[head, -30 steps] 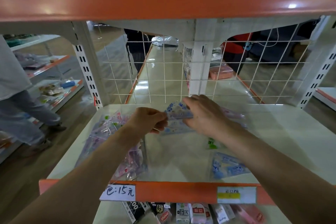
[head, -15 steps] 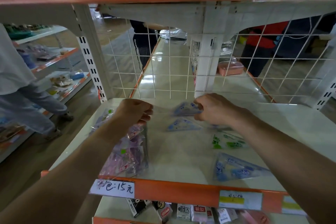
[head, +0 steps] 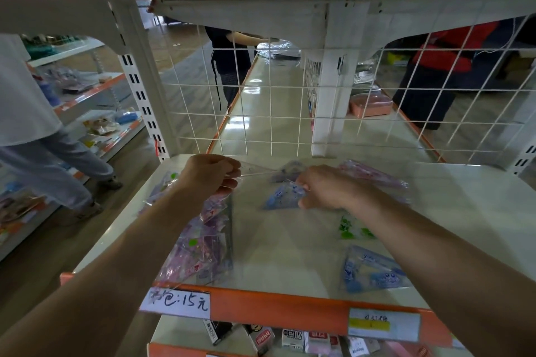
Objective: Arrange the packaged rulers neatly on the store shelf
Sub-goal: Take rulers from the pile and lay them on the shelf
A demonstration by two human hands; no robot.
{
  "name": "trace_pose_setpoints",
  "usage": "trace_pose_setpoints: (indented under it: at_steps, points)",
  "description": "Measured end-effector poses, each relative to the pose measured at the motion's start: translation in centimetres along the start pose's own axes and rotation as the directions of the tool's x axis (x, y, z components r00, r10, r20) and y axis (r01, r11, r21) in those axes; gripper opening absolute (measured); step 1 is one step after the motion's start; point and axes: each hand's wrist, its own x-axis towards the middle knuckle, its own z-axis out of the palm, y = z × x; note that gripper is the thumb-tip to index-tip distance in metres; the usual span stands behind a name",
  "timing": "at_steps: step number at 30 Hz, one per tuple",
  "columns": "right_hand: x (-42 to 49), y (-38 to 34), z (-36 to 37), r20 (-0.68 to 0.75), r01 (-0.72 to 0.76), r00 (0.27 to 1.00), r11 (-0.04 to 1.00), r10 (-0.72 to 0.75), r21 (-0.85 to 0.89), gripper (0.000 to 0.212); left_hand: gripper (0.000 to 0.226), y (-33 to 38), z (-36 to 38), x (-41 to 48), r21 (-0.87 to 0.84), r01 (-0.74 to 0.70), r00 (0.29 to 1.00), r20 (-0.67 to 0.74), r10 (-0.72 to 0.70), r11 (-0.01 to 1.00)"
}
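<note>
1. Head view: the left hand [head: 208,177] reaches over the cream metal store shelf [head: 464,211]. Its grip is clamped, fingers curled, on the left edge of a clear plastic ruler packet with blue triangular print [head: 282,197].
2. The right hand [head: 327,188] has its grip clamped on the same packet's right end.
3. The packet spans the gap between both hands at the shelf's rear centre, in front of the white wire grid panel [head: 261,113]. Whether it touches the shelf cannot be told.
4. A stack of pink and purple ruler packets [head: 200,255] lies along the shelf's left side.
5. On the right side lie a pink packet [head: 368,174] at the rear, a green-printed packet [head: 352,230] mid-shelf, and a blue triangular packet [head: 371,272] near the orange front rail [head: 275,309].
6. A white handwritten price label [head: 177,303] sits on the rail's left end.
</note>
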Motion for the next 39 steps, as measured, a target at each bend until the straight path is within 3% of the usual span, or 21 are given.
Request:
trace_pose_setpoints:
  at_steps: [6, 9, 11, 14, 20, 23, 26, 30, 36, 39]
  points:
    - [0.2, 0.0, 0.6, 0.020, -0.012, 1.000, 1.000, 0.012, 0.009, 0.035, 0.033, 0.0, 0.2, -0.2, -0.002, -0.019, 0.999, 0.048, 0.019, 1.000]
    - [-0.2, 0.5, 0.3, -0.009, -0.024, 1.000, 1.000, 0.024, 0.020, 0.011, 0.027, 0.3, 0.3, -0.4, -0.014, -0.051, 0.996, 0.078, 0.052, 0.999]
    - [-0.9, 1.2, -0.2, -0.089, -0.056, 0.994, 0.987, 0.070, 0.152, 0.017, 0.025, 0.5, 0.5, -0.6, -0.038, -0.083, 0.991, 0.104, 0.086, 0.996]
    - [-2.4, 2.1, -1.3, -0.192, -0.020, 0.972, 0.861, 0.135, 0.508, 0.032, 0.025, 0.8, 1.0, -1.1, -0.083, -0.116, 0.978, 0.166, 0.128, 0.990]
    - [-4.6, 3.2, -2.2, -0.168, 0.028, 0.962, 0.534, 0.215, 0.845, 0.024, 0.026, 1.0, 3.0, -1.6, -0.149, -0.167, 0.911, 0.355, 0.210, 0.975]
    - [-5.7, 4.2, -2.1, -0.183, 0.010, 0.952, 0.574, 0.246, 0.819, 0.022, 0.025, 1.4, 4.8, -1.7, -0.133, -0.178, 0.892, 0.396, 0.217, 0.975]
    - [-7.0, 5.6, -2.4, -0.252, 0.013, 0.908, 0.579, 0.335, 0.815, 0.020, 0.040, 1.9, 6.7, -1.7, -0.060, -0.191, 0.893, 0.404, 0.199, 0.980]
    - [-8.8, 7.6, -3.5, -0.353, -0.017, 0.844, 0.678, 0.404, 0.735, 0.022, 0.059, 2.0, 9.1, -1.5, 0.141, -0.335, 0.857, 0.457, 0.239, 0.932]
    - [-10.9, 8.8, -3.2, -0.364, -0.082, 0.876, 0.841, 0.316, 0.534, 0.026, 0.044, 2.7, 12.3, -2.2, 0.339, -0.541, 0.804, 0.478, 0.355, 0.769]
    - [-11.2, 9.3, -2.3, -0.372, -0.126, 0.885, 0.913, 0.280, 0.387, 0.019, 0.041, 2.8, 13.2, -2.5, 0.342, -0.552, 0.783, 0.526, 0.332, 0.761]
